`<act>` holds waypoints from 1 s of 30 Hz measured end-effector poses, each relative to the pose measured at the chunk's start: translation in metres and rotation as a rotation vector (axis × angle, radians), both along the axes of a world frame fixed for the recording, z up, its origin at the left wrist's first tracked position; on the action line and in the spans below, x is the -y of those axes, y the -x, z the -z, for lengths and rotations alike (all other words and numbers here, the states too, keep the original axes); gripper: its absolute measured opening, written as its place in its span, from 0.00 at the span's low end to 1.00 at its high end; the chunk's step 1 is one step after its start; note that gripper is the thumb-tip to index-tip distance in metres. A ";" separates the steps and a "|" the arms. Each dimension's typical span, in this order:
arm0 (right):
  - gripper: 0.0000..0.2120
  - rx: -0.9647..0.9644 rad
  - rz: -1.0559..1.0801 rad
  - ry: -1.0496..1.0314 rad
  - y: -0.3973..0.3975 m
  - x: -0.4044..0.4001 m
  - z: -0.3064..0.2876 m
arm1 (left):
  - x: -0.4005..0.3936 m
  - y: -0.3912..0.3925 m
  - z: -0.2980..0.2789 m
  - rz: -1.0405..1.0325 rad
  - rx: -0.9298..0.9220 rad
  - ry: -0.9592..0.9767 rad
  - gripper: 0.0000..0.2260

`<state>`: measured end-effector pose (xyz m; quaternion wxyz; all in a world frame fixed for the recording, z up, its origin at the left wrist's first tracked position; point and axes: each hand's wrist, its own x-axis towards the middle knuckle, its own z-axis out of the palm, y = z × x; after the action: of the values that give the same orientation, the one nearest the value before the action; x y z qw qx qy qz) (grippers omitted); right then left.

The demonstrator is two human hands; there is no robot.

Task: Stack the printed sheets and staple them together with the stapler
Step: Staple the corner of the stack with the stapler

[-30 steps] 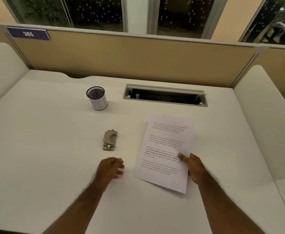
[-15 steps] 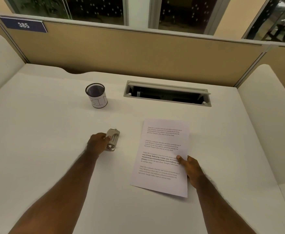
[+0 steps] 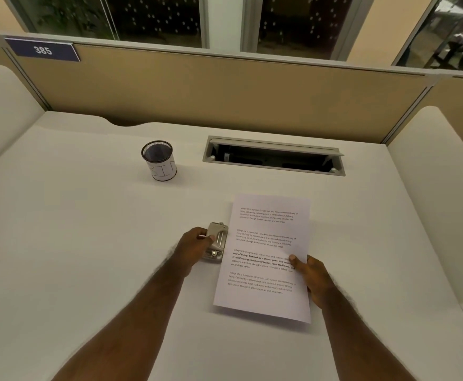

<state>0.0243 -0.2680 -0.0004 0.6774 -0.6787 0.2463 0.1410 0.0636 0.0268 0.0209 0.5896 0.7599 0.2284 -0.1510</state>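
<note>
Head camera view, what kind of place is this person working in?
Most likely a numbered study carrel or office cubicle: a tan partition with a plate reading 385 walls off the white desk, which has a built-in cable hatch and a mesh pen cup.

Legible markings: three items noted.
Blue plate (image 3: 43, 50) on the partition reads "385". Mesh cup (image 3: 159, 164) carries a paper label hand-lettered "SIT". Printed sheets (image 3: 266, 257) bear four repeated paragraphs beginning "Village life is a peaceful, close-knit"; the third is partly bold.
</note>
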 end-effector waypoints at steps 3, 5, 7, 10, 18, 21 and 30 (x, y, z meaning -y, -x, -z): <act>0.13 0.005 -0.011 -0.010 0.001 0.001 0.000 | 0.008 0.001 0.001 0.000 -0.005 0.024 0.03; 0.13 0.003 -0.010 -0.005 0.001 0.000 0.000 | 0.011 0.002 0.001 -0.009 -0.012 0.047 0.05; 0.12 -0.003 -0.005 0.009 0.001 -0.001 0.000 | 0.015 0.003 0.002 -0.023 -0.021 0.086 0.05; 0.11 -0.007 -0.009 0.029 0.001 -0.002 0.001 | 0.021 0.005 0.004 -0.025 -0.030 0.138 0.06; 0.12 -0.012 -0.007 0.048 -0.001 -0.002 0.004 | 0.026 -0.002 0.011 -0.103 -0.155 0.195 0.20; 0.11 -0.014 -0.015 0.072 -0.001 -0.002 0.005 | 0.029 -0.006 0.010 -0.082 -0.207 0.232 0.14; 0.05 0.002 -0.037 0.113 -0.001 -0.001 0.009 | 0.029 -0.014 0.005 -0.140 -0.321 0.243 0.11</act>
<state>0.0255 -0.2674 -0.0091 0.6354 -0.7204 0.2408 0.1387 0.0780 -0.0021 0.0159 0.6418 0.6318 0.3517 -0.2552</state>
